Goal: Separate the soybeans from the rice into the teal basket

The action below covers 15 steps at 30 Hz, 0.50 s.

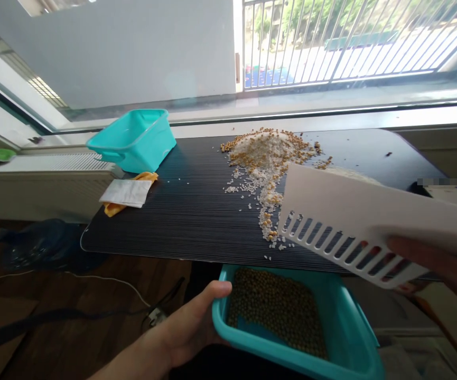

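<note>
Just past the surface's [196, 211] near edge, the left hand [190, 324] clasps a teal bin [345, 327] by its rim, round brown beans [287, 311] inside. Farther right, the blurred right hand [440, 266] pinches a white slotted plate [331, 200] near heaped white grains and tan beans [270, 150].

Left hand [192, 323] gripping, thumb [217, 288] uppermost, right hand [444, 264] clasping

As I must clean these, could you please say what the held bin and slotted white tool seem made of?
Bin: probably smooth, satin plastic; its rounded turquoise rim looks moulded. Slotted white tool: likely matte plastic, given its even colour and rounded slot ends, though coated metal is possible.
</note>
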Each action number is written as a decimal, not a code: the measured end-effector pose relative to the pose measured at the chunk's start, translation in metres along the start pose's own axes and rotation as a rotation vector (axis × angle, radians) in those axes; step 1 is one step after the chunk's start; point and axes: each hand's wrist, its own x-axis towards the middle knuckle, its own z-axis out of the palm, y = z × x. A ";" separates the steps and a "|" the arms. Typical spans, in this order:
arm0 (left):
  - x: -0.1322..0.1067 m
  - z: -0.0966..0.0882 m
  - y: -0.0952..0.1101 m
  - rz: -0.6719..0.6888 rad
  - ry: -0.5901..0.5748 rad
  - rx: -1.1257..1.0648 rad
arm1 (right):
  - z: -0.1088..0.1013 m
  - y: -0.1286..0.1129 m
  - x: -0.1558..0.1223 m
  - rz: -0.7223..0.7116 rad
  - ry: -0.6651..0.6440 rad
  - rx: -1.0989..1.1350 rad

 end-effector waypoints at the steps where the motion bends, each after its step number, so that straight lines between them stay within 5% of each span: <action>1: 0.001 0.001 0.000 -0.007 -0.002 0.000 | 0.002 0.000 -0.003 0.034 -0.064 0.041; 8: 0.009 0.011 -0.001 -0.023 -0.045 0.032 | 0.026 -0.008 -0.020 0.041 -0.288 0.194; 15: 0.007 0.012 -0.001 -0.025 -0.025 0.039 | 0.003 0.007 0.000 0.147 -0.095 0.143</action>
